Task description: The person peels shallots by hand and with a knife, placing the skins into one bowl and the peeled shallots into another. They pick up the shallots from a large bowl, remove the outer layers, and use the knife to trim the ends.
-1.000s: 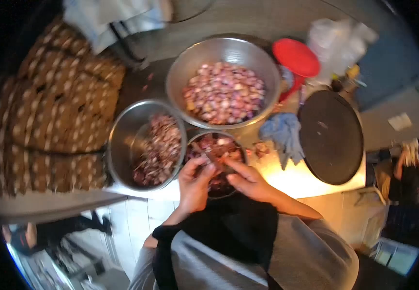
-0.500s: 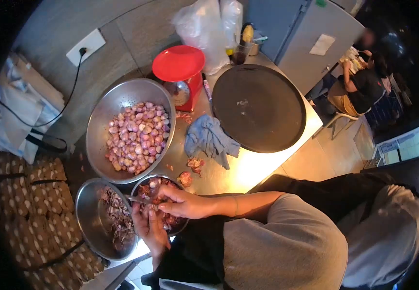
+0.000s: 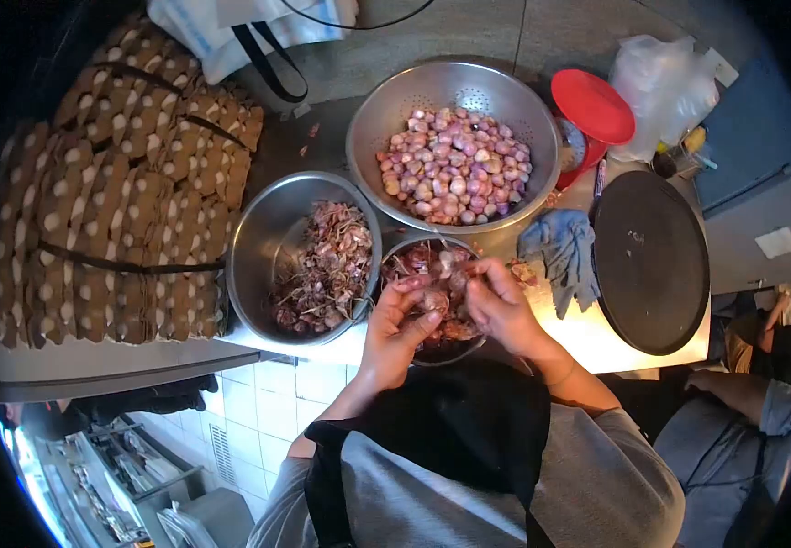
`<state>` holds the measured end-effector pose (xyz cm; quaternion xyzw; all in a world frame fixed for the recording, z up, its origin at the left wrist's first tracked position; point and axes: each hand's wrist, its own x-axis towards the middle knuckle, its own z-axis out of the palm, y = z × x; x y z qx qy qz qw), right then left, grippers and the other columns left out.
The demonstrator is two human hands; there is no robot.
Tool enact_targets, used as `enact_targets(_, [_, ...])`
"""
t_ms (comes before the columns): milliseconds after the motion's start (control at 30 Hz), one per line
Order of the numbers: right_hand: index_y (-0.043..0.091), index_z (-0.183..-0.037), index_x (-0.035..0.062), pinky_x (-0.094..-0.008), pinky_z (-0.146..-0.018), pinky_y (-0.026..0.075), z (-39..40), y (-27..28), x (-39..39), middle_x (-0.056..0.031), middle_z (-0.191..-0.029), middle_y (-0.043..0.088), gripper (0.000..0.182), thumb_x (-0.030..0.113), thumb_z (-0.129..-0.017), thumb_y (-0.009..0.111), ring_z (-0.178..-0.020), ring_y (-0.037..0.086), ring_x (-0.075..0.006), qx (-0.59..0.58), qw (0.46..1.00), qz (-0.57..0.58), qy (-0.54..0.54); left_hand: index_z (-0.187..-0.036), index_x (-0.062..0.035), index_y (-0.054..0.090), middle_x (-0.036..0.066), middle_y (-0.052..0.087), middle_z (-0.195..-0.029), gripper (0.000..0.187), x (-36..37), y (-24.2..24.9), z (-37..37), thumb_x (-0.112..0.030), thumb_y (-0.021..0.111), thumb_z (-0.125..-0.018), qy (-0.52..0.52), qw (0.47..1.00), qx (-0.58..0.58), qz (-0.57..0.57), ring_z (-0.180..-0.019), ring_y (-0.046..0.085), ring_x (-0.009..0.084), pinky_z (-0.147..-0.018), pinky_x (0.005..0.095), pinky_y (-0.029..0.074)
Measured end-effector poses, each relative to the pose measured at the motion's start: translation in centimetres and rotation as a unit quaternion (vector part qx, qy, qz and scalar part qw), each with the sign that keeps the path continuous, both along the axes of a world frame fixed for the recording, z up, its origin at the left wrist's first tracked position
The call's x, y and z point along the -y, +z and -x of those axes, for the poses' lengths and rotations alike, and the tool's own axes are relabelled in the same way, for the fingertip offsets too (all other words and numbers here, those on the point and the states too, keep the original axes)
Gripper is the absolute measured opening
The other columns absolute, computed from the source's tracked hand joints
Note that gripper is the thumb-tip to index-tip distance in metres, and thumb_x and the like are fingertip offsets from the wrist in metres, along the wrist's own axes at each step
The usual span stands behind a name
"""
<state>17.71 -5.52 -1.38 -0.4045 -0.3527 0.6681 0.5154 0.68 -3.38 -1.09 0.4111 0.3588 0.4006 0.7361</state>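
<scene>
My left hand [image 3: 397,331] is closed around a shallot [image 3: 434,300], thumb toward its near side. Close by on the right, my right hand [image 3: 503,309] has its fingers pinched together; what they hold is blurred. Both hands are over a small metal bowl [image 3: 470,351] of reddish papery skins. Left of it, a deeper metal bowl [image 3: 258,251] contains unpeeled shallots with dry roots and stalks. Behind stands a large metal colander [image 3: 373,114], partly filled with peeled pinkish-purple shallots [image 3: 455,169].
Stacked egg trays [image 3: 112,237] rise at the left. Rightward are a blue cloth [image 3: 560,251], a round dark tray [image 3: 653,265], a red kitchen scale [image 3: 595,108] and plastic bags [image 3: 660,91]. Another person [image 3: 761,338] is at the far right. Open drawers [image 3: 131,466] show below left.
My view has swung left, bringing more egg trays and the drawers into sight. My hands have moved slightly apart; the knife blade seen between them earlier is not clearly visible now.
</scene>
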Motion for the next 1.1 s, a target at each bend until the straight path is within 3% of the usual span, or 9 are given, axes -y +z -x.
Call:
enact_targets(200, [0.026, -0.134, 0.0116, -0.0173, -0.044, 0.029, -0.3, 0.8, 0.1, 0.0043, -0.059, 0.034, 0.045, 0.014, -0.091, 0.040, -0.048, 0.031, -0.0042, 0.063, 0.997, -0.029, 0.023, -0.109, -0.0103, 0.044, 0.005, 0.051, -0.110, 0.028, -0.3, 1.2, 0.6, -0.002, 0.051, -0.083, 0.016, 0.989, 0.078, 0.126, -0.096, 0.053, 0.0171, -0.081, 0.0334, 0.047])
enact_targets(433, [0.021, -0.136, 0.0103, -0.0178, -0.042, 0.029, 0.6, 0.8, 1.4, 0.0029, -0.054, 0.034, 0.047, 0.016, -0.092, 0.036, -0.046, 0.032, -0.0051, 0.030, 0.993, -0.004, 0.115, -0.098, -0.0072, 0.049, 0.006, 0.051, -0.107, 0.014, -0.5, -0.5, 0.2, -0.004, 0.051, -0.085, 0.048, 0.993, 0.092, 0.053, -0.096, 0.053, 0.0165, -0.081, 0.0322, 0.048])
enact_targets(467, [0.020, -0.136, 0.0104, -0.0187, -0.040, 0.028, 0.9, 0.4, 1.4, 0.0020, -0.054, 0.034, 0.047, 0.018, -0.092, 0.037, -0.045, 0.032, -0.0056, 0.052, 0.992, -0.004, 0.112, -0.097, -0.0045, 0.050, 0.006, 0.052, -0.103, 0.013, -0.4, 0.0, 0.2, -0.004, 0.052, -0.084, 0.064, 0.993, 0.036, 0.087, -0.095, 0.053, 0.0161, -0.082, 0.0320, 0.048])
enact_targets(567, [0.023, -0.134, 0.0091, -0.0188, -0.038, 0.024, 1.7, -0.9, 1.2, 0.0025, -0.054, 0.035, 0.049, 0.022, -0.091, 0.040, -0.043, 0.031, -0.0050, 0.066, 0.992, -0.078, 0.075, -0.094, -0.0048, 0.055, 0.003, 0.058, -0.092, 0.017, -0.2, -0.3, 0.5, -0.008, 0.061, -0.079, 0.090, 0.995, 0.041, -0.004, -0.087, 0.055, 0.0106, -0.073, 0.0236, 0.046])
enact_targets(600, [0.026, -0.133, 0.0075, -0.0184, -0.038, 0.023, 1.6, -0.9, 1.3, 0.0031, -0.054, 0.035, 0.048, 0.024, -0.091, 0.041, -0.041, 0.030, -0.0048, 0.062, 0.996, -0.019, 0.066, -0.091, -0.0041, 0.055, 0.004, 0.059, -0.090, 0.016, -0.1, 0.2, 0.9, -0.007, 0.062, -0.078, 0.104, 0.993, 0.033, -0.053, -0.087, 0.055, 0.0098, -0.075, 0.0246, 0.046])
enact_targets(633, [0.026, -0.132, 0.0071, -0.0187, -0.036, 0.023, 1.4, -1.8, 1.4, 0.0031, -0.052, 0.034, 0.046, 0.025, -0.091, 0.039, -0.040, 0.029, -0.0048, 0.103, 0.993, -0.027, 0.043, -0.089, -0.0036, 0.054, 0.003, 0.059, -0.089, 0.015, 0.0, -1.2, 0.5, -0.004, 0.063, -0.077, 0.151, 0.974, 0.037, -0.165, -0.086, 0.055, 0.0094, -0.075, 0.0239, 0.045])
enact_targets(700, [0.026, -0.131, 0.0099, -0.0206, -0.034, 0.024, 2.6, 0.5, 1.4, 0.0015, -0.050, 0.032, 0.044, 0.025, -0.092, 0.037, -0.037, 0.027, -0.0054, 0.099, 0.993, 0.024, 0.060, -0.090, -0.0025, 0.051, 0.004, 0.057, -0.090, 0.018, 0.6, -2.1, 0.6, -0.001, 0.063, -0.076, 0.153, 0.971, 0.128, -0.134, -0.086, 0.054, 0.0096, -0.076, 0.0224, 0.044])
enact_targets(900, [0.023, -0.131, 0.0153, -0.0223, -0.032, 0.025, 2.3, 0.7, 0.5, -0.0024, -0.046, 0.032, 0.040, 0.026, -0.094, 0.033, -0.034, 0.028, -0.0086, 0.106, 0.976, 0.074, 0.174, -0.098, -0.0039, 0.043, 0.003, 0.052, -0.090, 0.026, 3.0, -2.7, 1.9, 0.000, 0.059, -0.078, 0.198, 0.961, 0.177, -0.081, -0.089, 0.053, 0.0097, -0.077, 0.0240, 0.043])
enact_targets(1100, [0.022, -0.132, 0.0065, -0.0199, -0.031, 0.025, 5.4, 0.6, 1.4, -0.0015, -0.047, 0.032, 0.042, 0.022, -0.095, 0.030, -0.034, 0.027, -0.0072, 0.164, 0.966, -0.003, 0.201, -0.099, -0.0022, 0.043, 0.006, 0.053, -0.090, 0.032, 5.4, -2.7, 4.3, -0.005, 0.064, -0.075, 0.262, 0.947, 0.173, -0.072, -0.087, 0.055, 0.0105, -0.071, 0.0234, 0.045])
